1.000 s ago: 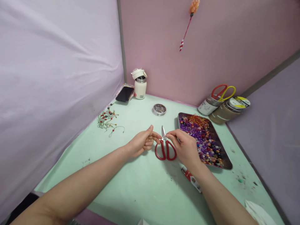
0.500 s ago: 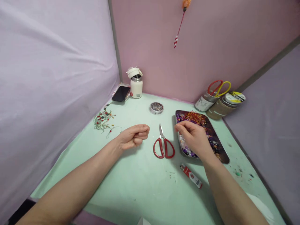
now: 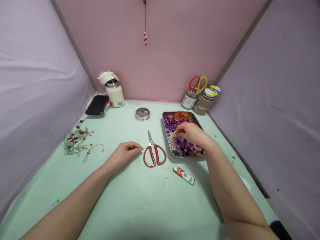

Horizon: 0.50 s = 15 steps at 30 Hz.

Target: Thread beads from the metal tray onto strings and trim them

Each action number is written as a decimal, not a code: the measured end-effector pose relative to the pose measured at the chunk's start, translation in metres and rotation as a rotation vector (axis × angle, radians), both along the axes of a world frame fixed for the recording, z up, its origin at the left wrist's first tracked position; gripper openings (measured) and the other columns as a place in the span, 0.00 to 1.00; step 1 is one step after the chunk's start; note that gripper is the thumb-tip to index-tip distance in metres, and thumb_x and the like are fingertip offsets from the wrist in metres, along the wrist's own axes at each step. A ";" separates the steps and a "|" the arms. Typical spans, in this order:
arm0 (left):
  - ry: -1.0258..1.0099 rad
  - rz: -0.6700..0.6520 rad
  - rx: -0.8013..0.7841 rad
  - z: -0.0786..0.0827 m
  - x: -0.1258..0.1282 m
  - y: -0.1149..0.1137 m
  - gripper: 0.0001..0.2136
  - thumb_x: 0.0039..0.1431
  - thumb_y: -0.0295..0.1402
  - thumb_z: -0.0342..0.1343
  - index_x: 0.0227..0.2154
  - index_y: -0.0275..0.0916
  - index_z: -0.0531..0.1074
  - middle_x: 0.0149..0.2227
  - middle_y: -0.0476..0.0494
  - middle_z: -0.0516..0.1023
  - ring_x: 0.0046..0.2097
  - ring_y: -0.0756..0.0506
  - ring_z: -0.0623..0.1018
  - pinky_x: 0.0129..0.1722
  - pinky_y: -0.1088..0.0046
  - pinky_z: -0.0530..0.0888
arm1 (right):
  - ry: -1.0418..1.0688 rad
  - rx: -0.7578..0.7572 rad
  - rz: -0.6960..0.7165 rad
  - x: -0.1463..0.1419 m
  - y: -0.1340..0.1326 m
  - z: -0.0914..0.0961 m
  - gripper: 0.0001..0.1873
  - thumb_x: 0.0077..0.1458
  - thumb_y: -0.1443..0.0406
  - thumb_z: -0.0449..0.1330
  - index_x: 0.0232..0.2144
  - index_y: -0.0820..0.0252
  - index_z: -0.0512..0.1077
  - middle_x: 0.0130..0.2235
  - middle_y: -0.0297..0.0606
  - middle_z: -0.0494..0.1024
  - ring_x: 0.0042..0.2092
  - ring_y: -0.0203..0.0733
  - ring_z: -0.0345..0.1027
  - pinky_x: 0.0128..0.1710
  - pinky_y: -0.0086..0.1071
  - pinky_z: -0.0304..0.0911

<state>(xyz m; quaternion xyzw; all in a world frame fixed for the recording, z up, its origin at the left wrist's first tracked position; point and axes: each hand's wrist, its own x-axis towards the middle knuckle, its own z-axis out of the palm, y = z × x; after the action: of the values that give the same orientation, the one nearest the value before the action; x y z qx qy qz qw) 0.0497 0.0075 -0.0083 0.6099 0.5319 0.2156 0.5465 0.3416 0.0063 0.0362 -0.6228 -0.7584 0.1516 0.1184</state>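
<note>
My left hand (image 3: 128,151) rests on the green tabletop with thumb and fingers pinched together, just left of the red-handled scissors (image 3: 154,155). Whatever is between those fingertips is too small to make out. Over the metal tray (image 3: 168,144) of purple, clear and dark beads (image 3: 183,145), my right hand (image 3: 188,131) reaches down with bent, closed fingertips among the beads. What they grip, if anything, is hidden. A tangle of orange-red thread (image 3: 183,116) lies at the tray's far end.
A red and white lighter (image 3: 184,175) lies before the tray. Strung beads (image 3: 77,141) are heaped at left, near a phone (image 3: 97,105) and a white bottle (image 3: 116,95). A round clear case (image 3: 142,113) sits behind the scissors. Two jars (image 3: 203,104) stand at back right.
The view has swung right. My left hand has lowered to the tabletop beside the scissors, and my right hand has moved from the tray's left edge in over the beads.
</note>
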 end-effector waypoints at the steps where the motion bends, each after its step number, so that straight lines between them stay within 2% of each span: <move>1: 0.009 0.001 -0.003 0.000 0.000 0.000 0.14 0.45 0.43 0.57 0.29 0.37 0.76 0.28 0.46 0.76 0.27 0.49 0.68 0.24 0.76 0.60 | -0.009 -0.020 0.021 0.000 0.002 -0.004 0.09 0.46 0.71 0.56 0.23 0.58 0.75 0.27 0.34 0.77 0.30 0.37 0.67 0.33 0.29 0.56; 5: 0.013 0.031 -0.011 0.003 0.004 -0.002 0.13 0.45 0.42 0.58 0.28 0.37 0.77 0.32 0.44 0.78 0.28 0.49 0.70 0.25 0.76 0.61 | -0.004 -0.041 0.051 -0.005 0.008 -0.019 0.10 0.45 0.73 0.56 0.24 0.58 0.76 0.28 0.35 0.78 0.31 0.38 0.69 0.34 0.29 0.57; 8: 0.010 0.056 -0.011 0.006 0.006 -0.004 0.12 0.43 0.41 0.59 0.27 0.37 0.77 0.31 0.44 0.78 0.27 0.49 0.69 0.24 0.76 0.61 | -0.036 -0.062 0.034 -0.009 0.011 -0.027 0.09 0.44 0.73 0.57 0.25 0.59 0.77 0.29 0.38 0.78 0.32 0.38 0.69 0.34 0.28 0.57; 15: 0.029 0.049 -0.026 0.005 0.006 -0.003 0.12 0.45 0.41 0.58 0.28 0.37 0.77 0.29 0.46 0.77 0.26 0.50 0.68 0.23 0.77 0.59 | -0.116 -0.072 0.058 -0.015 0.011 -0.031 0.11 0.44 0.75 0.56 0.25 0.60 0.77 0.29 0.39 0.79 0.32 0.38 0.69 0.31 0.27 0.55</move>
<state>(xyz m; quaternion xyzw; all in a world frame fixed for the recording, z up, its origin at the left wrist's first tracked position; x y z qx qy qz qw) 0.0555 0.0046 -0.0035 0.5925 0.5574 0.2131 0.5413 0.3262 0.0173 0.0053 -0.6122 -0.7757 0.1458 0.0471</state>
